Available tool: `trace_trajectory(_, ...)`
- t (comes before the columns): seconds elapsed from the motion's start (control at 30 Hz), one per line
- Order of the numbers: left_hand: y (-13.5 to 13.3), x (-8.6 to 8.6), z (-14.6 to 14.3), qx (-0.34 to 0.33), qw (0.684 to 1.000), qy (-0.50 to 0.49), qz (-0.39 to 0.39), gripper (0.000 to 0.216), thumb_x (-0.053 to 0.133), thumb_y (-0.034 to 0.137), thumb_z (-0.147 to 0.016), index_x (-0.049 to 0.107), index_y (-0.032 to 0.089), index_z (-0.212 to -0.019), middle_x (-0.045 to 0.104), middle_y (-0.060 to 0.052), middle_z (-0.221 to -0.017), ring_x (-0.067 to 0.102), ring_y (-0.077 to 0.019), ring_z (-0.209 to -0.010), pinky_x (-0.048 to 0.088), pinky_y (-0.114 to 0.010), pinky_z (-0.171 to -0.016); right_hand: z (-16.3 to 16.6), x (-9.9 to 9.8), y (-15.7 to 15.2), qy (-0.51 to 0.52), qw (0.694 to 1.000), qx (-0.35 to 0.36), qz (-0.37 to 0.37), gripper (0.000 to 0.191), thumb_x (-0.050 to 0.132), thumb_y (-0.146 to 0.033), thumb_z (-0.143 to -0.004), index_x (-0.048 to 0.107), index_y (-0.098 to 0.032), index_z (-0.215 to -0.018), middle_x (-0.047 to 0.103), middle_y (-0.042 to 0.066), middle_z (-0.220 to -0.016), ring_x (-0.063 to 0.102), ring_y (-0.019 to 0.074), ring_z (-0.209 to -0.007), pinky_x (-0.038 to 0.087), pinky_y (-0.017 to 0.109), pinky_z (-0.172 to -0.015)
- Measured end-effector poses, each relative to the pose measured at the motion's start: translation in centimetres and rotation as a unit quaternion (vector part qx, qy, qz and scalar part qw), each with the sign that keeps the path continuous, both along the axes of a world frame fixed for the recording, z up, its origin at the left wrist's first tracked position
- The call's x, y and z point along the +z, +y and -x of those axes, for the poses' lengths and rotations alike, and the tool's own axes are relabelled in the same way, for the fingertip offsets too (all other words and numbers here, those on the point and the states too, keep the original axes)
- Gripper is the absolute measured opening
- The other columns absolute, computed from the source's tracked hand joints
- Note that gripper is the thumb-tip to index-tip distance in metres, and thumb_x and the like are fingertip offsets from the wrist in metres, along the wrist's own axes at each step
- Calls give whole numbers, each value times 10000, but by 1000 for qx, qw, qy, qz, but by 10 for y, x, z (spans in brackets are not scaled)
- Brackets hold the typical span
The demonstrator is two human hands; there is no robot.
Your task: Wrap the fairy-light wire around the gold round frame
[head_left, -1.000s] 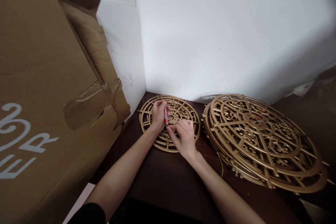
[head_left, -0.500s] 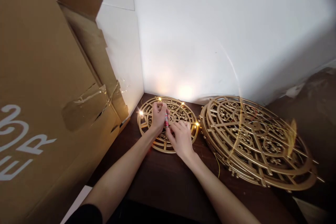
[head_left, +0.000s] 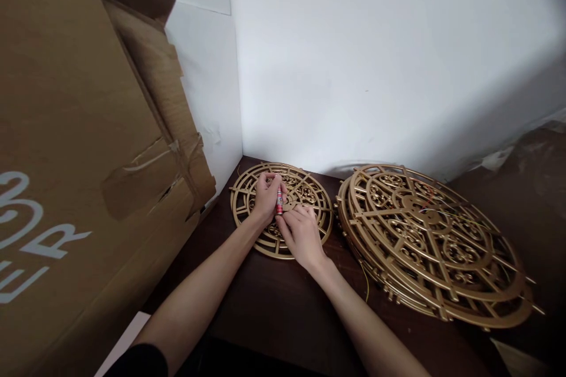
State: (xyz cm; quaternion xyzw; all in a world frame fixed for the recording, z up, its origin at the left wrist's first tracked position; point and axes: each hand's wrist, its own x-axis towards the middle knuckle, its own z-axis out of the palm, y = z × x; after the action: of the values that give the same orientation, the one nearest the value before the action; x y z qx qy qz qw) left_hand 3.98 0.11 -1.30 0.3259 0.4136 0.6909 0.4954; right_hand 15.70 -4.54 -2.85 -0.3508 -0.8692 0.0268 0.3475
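A small red-and-silver battery [head_left: 279, 202] stands roughly lengthwise over the middle of a gold openwork disc [head_left: 247, 227] with scrolls and a ringed rim. My left hand [head_left: 266, 197] is closed on the battery's far end, fingertips pinched together. At the near end, my right hand [head_left: 303, 230] has its thumb close to the battery and its fingers curled over the disc. What the right fingertips pinch, if anything, is too small to make out. No lights glow around the disc's rim.
To the right lies a stack of similar gold discs [head_left: 442, 247], thin wires on top. A large cardboard box [head_left: 88, 129] fills the left side. Behind is a white wall [head_left: 354, 59]; beneath, a dark brown tabletop [head_left: 260, 294].
The several small lights glowing around the disc's rim have gone out, and their glow on the wall is gone. Both hands keep almost the same place, and the battery remains in my left hand.
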Motion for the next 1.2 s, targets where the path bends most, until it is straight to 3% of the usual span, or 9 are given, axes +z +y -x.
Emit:
trace_trajectory(0.37,1,-3,1,-20,1000,-23,3,275,610,307,-767,375,206,-870,561,69,-540,456,-69,-351,322,-147,-355,-2,2,0,80,996,14,25,295,440,-252,-960,539,-190,-689,545,16,-655,474,157,-671,331,310,-671)
trace_trajectory(0.77,-3,1,-2,-22,1000,14,-2,267,594,310,-757,363,219,-852,541,89,-498,423,-66,-302,273,-135,-334,1,-7,-6,59,997,-17,43,304,450,-254,-951,535,-191,-666,553,15,-634,495,156,-640,333,302,-664)
trace_trajectory(1.2,-1,-2,-1,4,1000,-15,4,253,591,287,-743,378,209,-856,563,70,-526,458,-72,-342,326,-145,-353,-2,-6,-2,121,988,29,93,293,451,-267,-956,558,-186,-696,586,17,-654,527,149,-630,377,277,-644)
